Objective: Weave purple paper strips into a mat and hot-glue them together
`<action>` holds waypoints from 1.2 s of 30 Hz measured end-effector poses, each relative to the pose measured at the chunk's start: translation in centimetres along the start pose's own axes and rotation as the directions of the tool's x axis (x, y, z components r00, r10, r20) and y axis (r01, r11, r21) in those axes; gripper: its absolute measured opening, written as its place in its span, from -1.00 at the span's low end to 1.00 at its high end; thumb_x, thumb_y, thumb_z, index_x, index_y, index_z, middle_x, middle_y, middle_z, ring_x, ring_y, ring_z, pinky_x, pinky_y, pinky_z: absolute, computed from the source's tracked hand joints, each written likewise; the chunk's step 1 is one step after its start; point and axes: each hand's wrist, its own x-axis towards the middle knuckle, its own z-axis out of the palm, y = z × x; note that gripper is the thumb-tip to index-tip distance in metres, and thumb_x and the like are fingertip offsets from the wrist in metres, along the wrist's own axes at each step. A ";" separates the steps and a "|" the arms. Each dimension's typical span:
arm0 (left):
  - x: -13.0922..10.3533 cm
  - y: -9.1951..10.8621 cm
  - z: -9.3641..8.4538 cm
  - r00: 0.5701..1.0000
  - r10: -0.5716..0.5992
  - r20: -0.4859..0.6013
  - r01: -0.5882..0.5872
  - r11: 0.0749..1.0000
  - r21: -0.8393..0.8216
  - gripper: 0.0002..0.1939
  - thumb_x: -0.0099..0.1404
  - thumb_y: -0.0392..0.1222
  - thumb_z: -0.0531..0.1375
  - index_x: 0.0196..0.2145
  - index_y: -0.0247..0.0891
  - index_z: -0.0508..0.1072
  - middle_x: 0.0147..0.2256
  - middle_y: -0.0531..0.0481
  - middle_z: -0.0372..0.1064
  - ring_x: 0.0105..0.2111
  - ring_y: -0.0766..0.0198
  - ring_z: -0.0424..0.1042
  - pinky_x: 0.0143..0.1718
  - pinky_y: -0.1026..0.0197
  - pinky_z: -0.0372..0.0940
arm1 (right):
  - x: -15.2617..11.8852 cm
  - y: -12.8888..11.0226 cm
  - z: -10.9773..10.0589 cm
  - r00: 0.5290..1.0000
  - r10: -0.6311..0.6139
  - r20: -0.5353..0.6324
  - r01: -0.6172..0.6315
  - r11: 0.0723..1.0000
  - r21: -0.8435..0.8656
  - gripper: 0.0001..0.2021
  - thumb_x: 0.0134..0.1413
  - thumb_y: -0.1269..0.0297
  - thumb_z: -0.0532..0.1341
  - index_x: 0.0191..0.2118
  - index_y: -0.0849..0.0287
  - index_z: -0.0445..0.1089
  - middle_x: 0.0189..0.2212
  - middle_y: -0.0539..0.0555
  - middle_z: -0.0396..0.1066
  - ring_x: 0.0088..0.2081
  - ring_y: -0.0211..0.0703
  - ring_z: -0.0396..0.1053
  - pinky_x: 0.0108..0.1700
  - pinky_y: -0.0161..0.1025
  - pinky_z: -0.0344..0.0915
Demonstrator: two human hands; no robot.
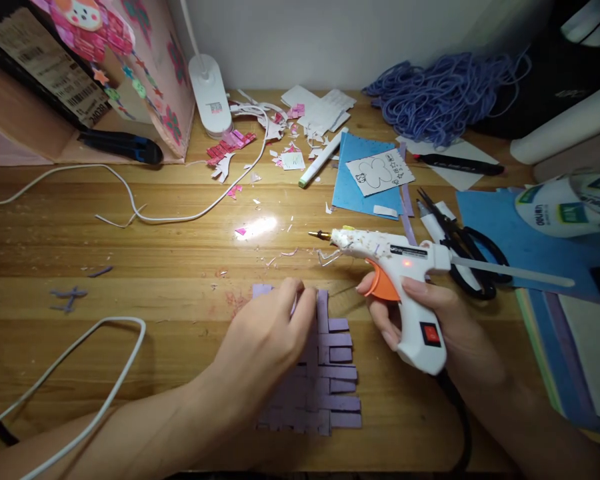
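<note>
The mat (310, 373), woven from purple strips, lies flat on the surface (180, 267), directly under the left grip (263, 333), with loose strip ends sticking out on the side toward the right grip (453, 313). The left grip is bent over the mat's far part, its fingertips drawn together there; whether they pinch a strip I cannot tell, as the fingers hide it. The right grip is wrapped around the handle of the glue gun (405, 263), fingers by its orange trigger (383, 283). The gun is held above the surface, its nozzle pointing left, out past the left grip; a glue stick (520, 270) juts from its rear, over the scissors (480, 260), and a black cord (457, 413) runs down below the right grip.

Left of the left grip lie a few purple scraps (69, 298) and a white cable (130, 320). Beyond it are pink scraps (230, 147), a marker (323, 160) and the lamp base (210, 97), with the pink box (173, 127) farther left, a knife (123, 145) inside it. Beyond the right grip are a blue sheet (345, 180) carrying a drawn card (380, 172), then a dark pen (460, 165) and a heap of blue cord (430, 93). Right of the right grip sit tape (553, 213) and stacked coloured sheets (565, 353).
</note>
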 end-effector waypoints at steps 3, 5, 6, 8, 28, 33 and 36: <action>-1.6 -0.2 0.1 0.999 0.024 -0.034 -0.026 0.997 -0.072 -0.68 0.33 -0.47 -0.10 -0.04 -0.45 0.33 -0.21 -0.22 0.41 -0.39 0.23 0.43 -0.45 0.25 0.35 | -0.5 0.1 -0.2 0.999 0.014 0.032 -0.016 0.998 0.053 -0.65 0.11 0.01 0.03 -0.22 0.18 0.34 -0.72 -0.06 0.24 -0.71 -0.30 0.10 -0.67 -0.36 0.05; -2.6 -0.2 0.3 0.998 0.026 -0.060 -0.033 0.994 -0.104 -0.67 0.35 -0.45 -0.09 -0.01 -0.46 0.32 -0.19 -0.24 0.41 -0.31 0.20 0.44 -0.38 0.24 0.36 | -1.1 0.2 -0.3 0.998 0.025 0.053 -0.030 0.996 0.086 -0.67 0.11 0.00 0.05 -0.23 0.16 0.35 -0.72 -0.06 0.27 -0.71 -0.32 0.11 -0.66 -0.39 0.06; -3.0 -0.1 0.4 0.997 0.029 -0.073 -0.038 0.993 -0.115 -0.68 0.36 -0.44 -0.09 -0.01 -0.46 0.32 -0.20 -0.24 0.41 -0.30 0.20 0.44 -0.37 0.24 0.36 | -1.4 0.2 -0.4 0.997 0.040 0.065 -0.047 0.994 0.098 -0.67 0.11 0.00 0.06 -0.23 0.16 0.35 -0.71 -0.05 0.28 -0.70 -0.32 0.12 -0.66 -0.39 0.06; -3.6 0.0 0.6 0.993 0.042 -0.107 -0.055 0.990 -0.126 -0.68 0.38 -0.42 -0.11 -0.01 -0.46 0.33 -0.25 -0.20 0.43 -0.33 0.24 0.43 -0.38 0.27 0.35 | -2.0 0.3 -0.7 0.991 0.090 0.094 -0.100 0.990 0.098 -0.63 0.06 -0.05 0.10 -0.25 0.18 0.36 -0.71 -0.03 0.30 -0.69 -0.32 0.15 -0.65 -0.39 0.06; -6.9 0.4 0.7 0.963 0.200 -0.181 -0.235 0.952 -0.198 -0.57 0.36 -0.41 -0.20 -0.12 -0.50 0.43 -0.12 -0.29 0.46 -0.03 0.03 0.41 -0.11 0.15 0.38 | -4.3 2.2 -2.5 0.885 0.444 0.140 -0.352 0.836 -0.421 -0.43 -0.03 -0.31 0.02 -0.49 0.17 0.38 -0.71 0.04 0.27 -0.65 -0.23 0.16 -0.57 -0.28 0.10; -7.3 0.4 0.9 0.965 0.209 -0.157 -0.242 0.942 -0.234 -0.61 0.34 -0.43 -0.17 -0.13 -0.53 0.42 -0.13 -0.35 0.46 0.01 -0.04 0.37 -0.08 0.10 0.39 | -4.8 3.1 -2.7 0.897 0.434 0.081 -0.356 0.819 -0.450 -0.45 -0.01 -0.28 0.00 -0.43 0.15 0.38 -0.71 0.01 0.27 -0.65 -0.24 0.17 -0.56 -0.29 0.12; -7.3 0.4 1.2 0.965 0.211 -0.159 -0.245 0.938 -0.246 -0.62 0.35 -0.43 -0.16 -0.12 -0.55 0.41 -0.13 -0.37 0.45 0.01 -0.07 0.37 -0.09 0.09 0.39 | -4.8 3.8 -3.0 0.889 0.446 0.099 -0.361 0.819 -0.446 -0.47 -0.04 -0.29 0.01 -0.38 0.13 0.36 -0.71 -0.03 0.27 -0.67 -0.24 0.16 -0.60 -0.31 0.13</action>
